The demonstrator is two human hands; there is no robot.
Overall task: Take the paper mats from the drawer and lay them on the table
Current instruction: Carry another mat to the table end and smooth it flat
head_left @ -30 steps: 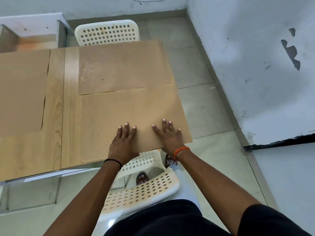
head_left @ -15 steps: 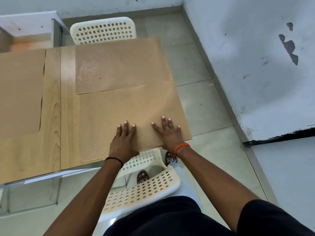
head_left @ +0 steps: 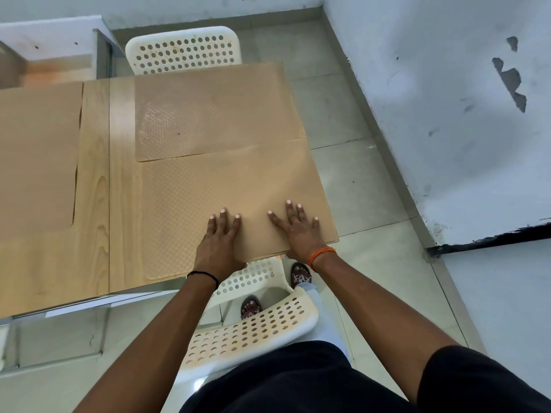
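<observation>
A light wood-grain table (head_left: 95, 204) stands on pale floor tiles (head_left: 351, 186) by a scuffed white wall (head_left: 447, 114). A brown paper mat (head_left: 35, 156) lies far left. The left hand (head_left: 219, 244) and right hand (head_left: 299, 231) press flat, fingers straight, on the near embossed tan paper mat (head_left: 214, 192), which touches a farther one (head_left: 208, 111).

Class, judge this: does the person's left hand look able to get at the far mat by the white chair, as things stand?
Probably yes. The left hand lies flat on the near mat, and the far mat borders it with nothing standing between; a forward reach over the table looks free.
</observation>
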